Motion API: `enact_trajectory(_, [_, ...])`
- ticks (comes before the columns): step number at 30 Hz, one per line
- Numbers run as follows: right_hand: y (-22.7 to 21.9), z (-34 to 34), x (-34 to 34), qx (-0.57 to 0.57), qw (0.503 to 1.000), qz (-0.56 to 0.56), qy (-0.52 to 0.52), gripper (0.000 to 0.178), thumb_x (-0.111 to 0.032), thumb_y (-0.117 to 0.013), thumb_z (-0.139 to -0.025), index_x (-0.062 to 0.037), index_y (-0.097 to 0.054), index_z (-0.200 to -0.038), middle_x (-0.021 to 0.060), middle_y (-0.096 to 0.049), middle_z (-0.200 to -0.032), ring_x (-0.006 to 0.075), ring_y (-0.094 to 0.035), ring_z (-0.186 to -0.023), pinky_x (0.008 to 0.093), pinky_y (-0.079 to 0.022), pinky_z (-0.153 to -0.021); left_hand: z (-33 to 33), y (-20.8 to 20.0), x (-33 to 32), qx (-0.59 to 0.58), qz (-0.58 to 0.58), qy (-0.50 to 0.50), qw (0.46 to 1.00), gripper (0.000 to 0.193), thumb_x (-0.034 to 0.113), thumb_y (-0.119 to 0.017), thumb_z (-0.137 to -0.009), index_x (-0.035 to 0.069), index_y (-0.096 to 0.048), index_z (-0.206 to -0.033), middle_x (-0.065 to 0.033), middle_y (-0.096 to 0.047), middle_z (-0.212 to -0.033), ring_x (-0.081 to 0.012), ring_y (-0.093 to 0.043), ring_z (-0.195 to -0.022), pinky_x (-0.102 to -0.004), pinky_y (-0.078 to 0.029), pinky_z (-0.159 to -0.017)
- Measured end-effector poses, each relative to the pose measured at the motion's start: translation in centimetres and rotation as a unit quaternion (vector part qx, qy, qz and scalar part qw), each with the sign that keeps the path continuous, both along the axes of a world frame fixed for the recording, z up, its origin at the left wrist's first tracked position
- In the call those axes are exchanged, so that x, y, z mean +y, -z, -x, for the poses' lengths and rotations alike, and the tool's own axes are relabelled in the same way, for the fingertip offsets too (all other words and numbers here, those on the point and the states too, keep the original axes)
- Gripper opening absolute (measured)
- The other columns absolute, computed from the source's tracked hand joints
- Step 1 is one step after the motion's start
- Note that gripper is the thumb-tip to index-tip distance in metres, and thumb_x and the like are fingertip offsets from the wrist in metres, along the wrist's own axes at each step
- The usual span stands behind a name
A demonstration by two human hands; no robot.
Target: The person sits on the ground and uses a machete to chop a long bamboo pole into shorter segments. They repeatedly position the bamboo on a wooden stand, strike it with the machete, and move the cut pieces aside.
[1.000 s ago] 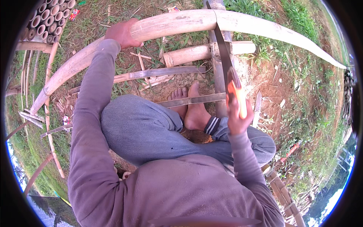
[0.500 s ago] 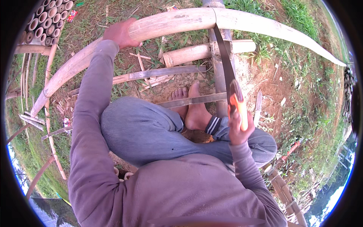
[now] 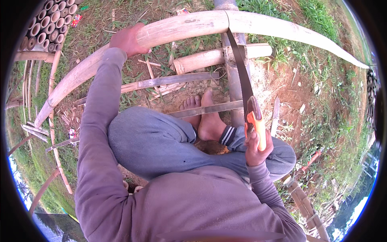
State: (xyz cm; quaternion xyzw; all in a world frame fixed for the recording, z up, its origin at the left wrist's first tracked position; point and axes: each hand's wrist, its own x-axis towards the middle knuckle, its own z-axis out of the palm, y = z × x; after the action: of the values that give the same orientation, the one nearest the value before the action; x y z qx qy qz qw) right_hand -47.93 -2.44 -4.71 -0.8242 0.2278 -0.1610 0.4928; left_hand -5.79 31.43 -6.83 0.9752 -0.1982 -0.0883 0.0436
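While your right hand is gripping the orange-handled saw, you are drawing it back toward yourself from its position a second ago, leaving only the blade's far end at the pale bamboo pole; this is suggesting a pull stroke. Your left hand is clasping the pole, which is lying well ahead of your right hand.

Brightly daylit, palest toward the right.
Washed near-white along the right stretch of the bamboo pole and on bare soil below; bowed by the fisheye, black-cornered, blue-fringed at the edge (sharp enough mid-frame, though).
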Motion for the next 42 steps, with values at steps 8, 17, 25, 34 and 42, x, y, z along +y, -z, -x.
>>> enact_trajectory(8, [1.1, -20.5, -0.9, -0.073, 0.997, -0.031, 0.018, 0.026, -0.022, -0.079, -0.102, 0.0035, -0.072, -0.105, 0.0057, -0.07, -0.081, 0.0102, -0.06, -0.073, 0.0293, -0.051, -0.067, -0.8, -1.6, -1.1, 0.056, 0.011, 0.004, 0.998, 0.103, 0.051, -0.095, -0.059, 0.023, -0.059, -0.151, -0.0137, -0.077, -0.128, -0.0364, -0.074, -0.116, -0.0497, -0.057, -0.102])
enact_trajectory(17, [2.1, -6.0, -0.1, -0.067, 0.998, 0.015, 0.013, 0.021, -0.017, -0.074, -0.103, 0.0032, -0.073, -0.109, 0.0074, -0.073, -0.083, 0.011, -0.065, -0.073, 0.0311, -0.053, -0.068, -0.5, -0.2, -0.3, -0.008, -0.008, 0.009, 1.0, 0.101, 0.052, -0.096, -0.059, 0.024, -0.061, -0.149, -0.012, -0.078, -0.126, -0.0357, -0.075, -0.114, -0.0475, -0.058, -0.1])
enact_trajectory(25, [0.9, -17.9, -0.4, -0.085, 0.996, 0.027, 0.011, 0.026, -0.022, -0.077, -0.103, 0.0037, -0.073, -0.102, 0.0075, -0.07, -0.076, 0.0112, -0.065, -0.071, 0.0328, -0.052, -0.065, -0.8, -0.8, -0.7, 0.004, -0.005, 0.009, 1.0, 0.103, 0.052, -0.096, -0.058, 0.023, -0.06, -0.15, -0.0129, -0.077, -0.129, -0.0363, -0.074, -0.118, -0.047, -0.057, -0.103])
enact_trajectory(34, [3.5, -10.6, -0.6, -0.04, 0.999, -0.026, 0.015, 0.024, -0.019, -0.077, -0.102, 0.004, -0.071, -0.103, 0.0093, -0.072, -0.078, 0.0144, -0.066, -0.068, 0.0331, -0.054, -0.064, 0.0, -0.7, -0.9, 0.007, 0.009, -0.001, 1.0, 0.102, 0.05, -0.096, -0.059, 0.02, -0.06, -0.149, -0.016, -0.077, -0.126, -0.0374, -0.074, -0.116, -0.0465, -0.058, -0.103])
enact_trajectory(42, [0.0, -13.1, -0.1, 0.012, 0.999, -0.041, 0.013, 0.03, -0.023, -0.08, -0.098, 0.0031, -0.074, -0.11, 0.0204, -0.075, -0.085, 0.026, -0.077, -0.08, 0.039, -0.057, -0.071, -1.0, -0.8, -0.7, 0.002, 0.002, 0.0, 1.0, 0.111, 0.053, -0.099, -0.056, 0.018, -0.058, -0.153, -0.0166, -0.076, -0.13, -0.0371, -0.073, -0.119, -0.0466, -0.057, -0.105])
